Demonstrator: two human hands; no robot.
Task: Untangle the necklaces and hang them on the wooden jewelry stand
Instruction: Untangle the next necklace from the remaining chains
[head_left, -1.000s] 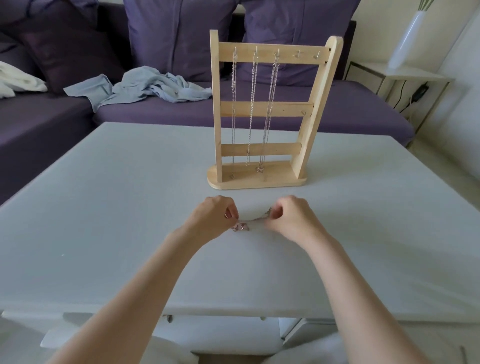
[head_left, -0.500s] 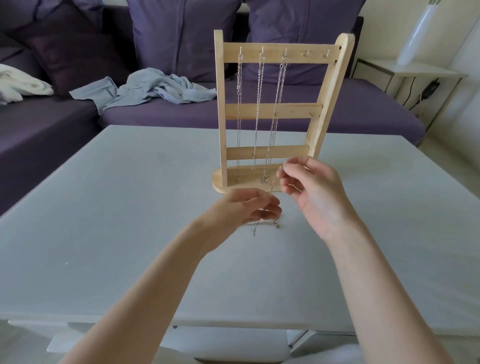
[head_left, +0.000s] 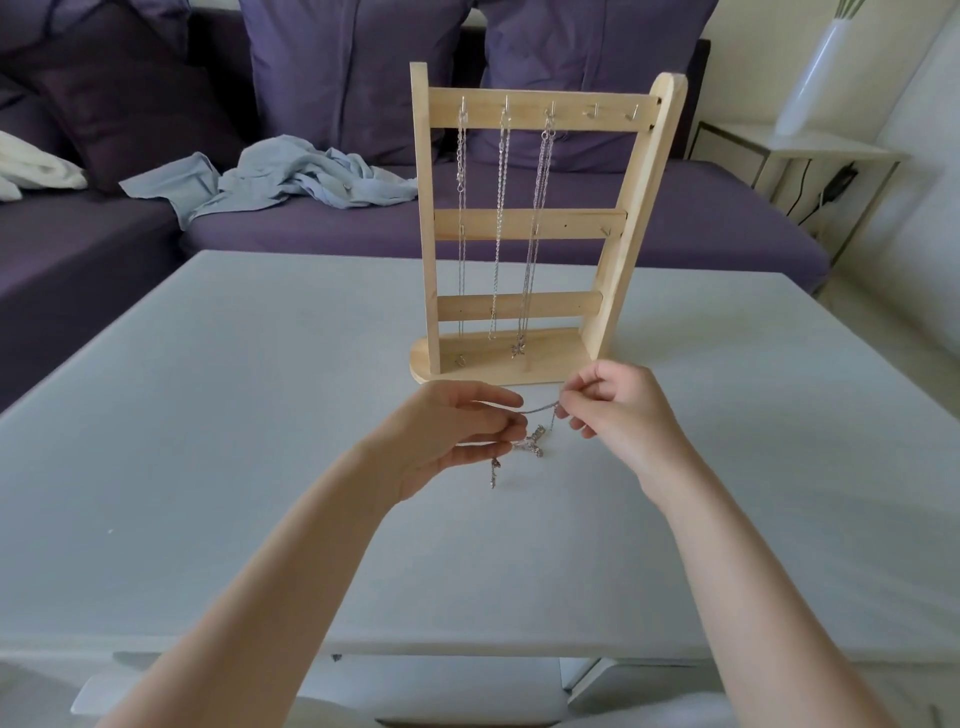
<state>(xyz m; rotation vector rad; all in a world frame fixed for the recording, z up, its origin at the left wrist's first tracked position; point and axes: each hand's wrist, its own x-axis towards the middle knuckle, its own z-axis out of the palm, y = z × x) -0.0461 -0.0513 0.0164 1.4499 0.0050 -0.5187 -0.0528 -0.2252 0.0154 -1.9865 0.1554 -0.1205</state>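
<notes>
1. Table edge nearest; both forearms reach over it toward the wooden jewelry stand.
2. Left hand just in front of the stand base, fingers curled, pinching a silver chain; the tangled necklace clump dangles from it, a loose end hanging below toward the table.
3. Right hand beside it, also in front of the base; thumb and forefinger clamped on a strand that runs taut across to the left hand.
4. Change: a second ago both hands were down on the table working the clump; now it is lifted clear and the hands have spread, strand stretched between them; reads as teasing one necklace out of the knot, not yet free.
5. Stand: three hung necklaces on the top bar's left three hooks; two free hooks at the right end; judgement: over halfway, next chain goes to a free hook.
6. Behind the stand: purple sofa, crumpled blue cloth on it; white vase on a side table, far right of the stand.
</notes>
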